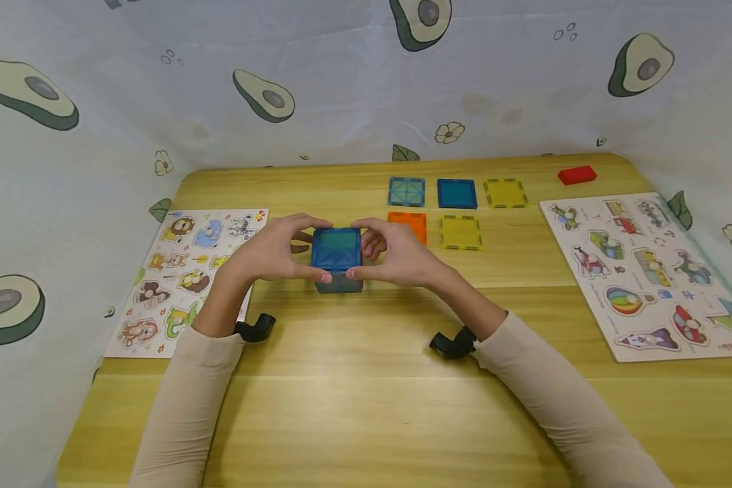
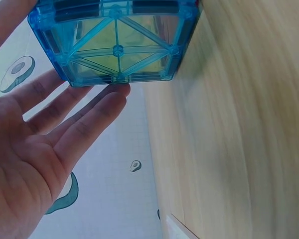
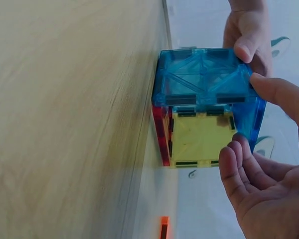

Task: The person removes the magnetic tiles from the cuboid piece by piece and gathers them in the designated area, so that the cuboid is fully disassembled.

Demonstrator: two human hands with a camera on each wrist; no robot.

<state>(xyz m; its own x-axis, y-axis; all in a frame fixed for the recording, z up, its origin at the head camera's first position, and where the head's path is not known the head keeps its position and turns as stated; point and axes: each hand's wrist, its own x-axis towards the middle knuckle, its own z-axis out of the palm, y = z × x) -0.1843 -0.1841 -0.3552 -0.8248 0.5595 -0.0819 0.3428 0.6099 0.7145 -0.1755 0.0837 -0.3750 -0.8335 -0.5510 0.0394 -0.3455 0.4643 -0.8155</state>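
Note:
A small box of see-through magnetic tiles stands on the table between both hands. Its top is a dark blue magnetic tile [image 1: 337, 248]. The front is a light blue tile [image 3: 204, 77] with crossing struts. A red tile [image 3: 162, 132] lies at the bottom, and a yellow tile [image 3: 202, 138] shows inside from the right. My left hand [image 1: 268, 249] pinches the top tile's left end, thumb at the front corner, index finger at the back. My right hand [image 1: 399, 254] pinches the right end likewise, its other fingers loosely curled beside the box.
Behind, to the right, lie a light blue tile [image 1: 406, 192], a blue tile [image 1: 457, 194], two yellow tiles [image 1: 505, 193] and an orange tile [image 1: 410, 224]. A red block [image 1: 577, 175] is farther right. An animal puzzle board [image 1: 177, 285] and a vehicle puzzle board [image 1: 653, 271] flank them.

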